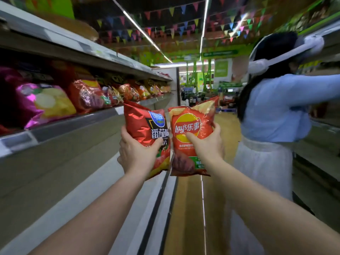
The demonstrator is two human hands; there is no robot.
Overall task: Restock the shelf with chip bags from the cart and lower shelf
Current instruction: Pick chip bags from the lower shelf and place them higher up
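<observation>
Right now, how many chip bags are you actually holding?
2. The dark red tomato chip bag is gripped by the left hand; the Lay's bag is gripped by the right hand. More bags sit on the shelf to the left.

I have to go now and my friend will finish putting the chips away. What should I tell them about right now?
Left hand: grips a shiny dark-red foil chip bag with a blue logo, held upright.
Right hand: grips an orange-red Lay's chip bag with a yellow logo, upright, right beside the other bag.
Both bags are in the air in the aisle, not on the grey metal shelf to the left, which already holds a row of bags.
Left to do: set both bags on that shelf. The cart is out of view.
</observation>
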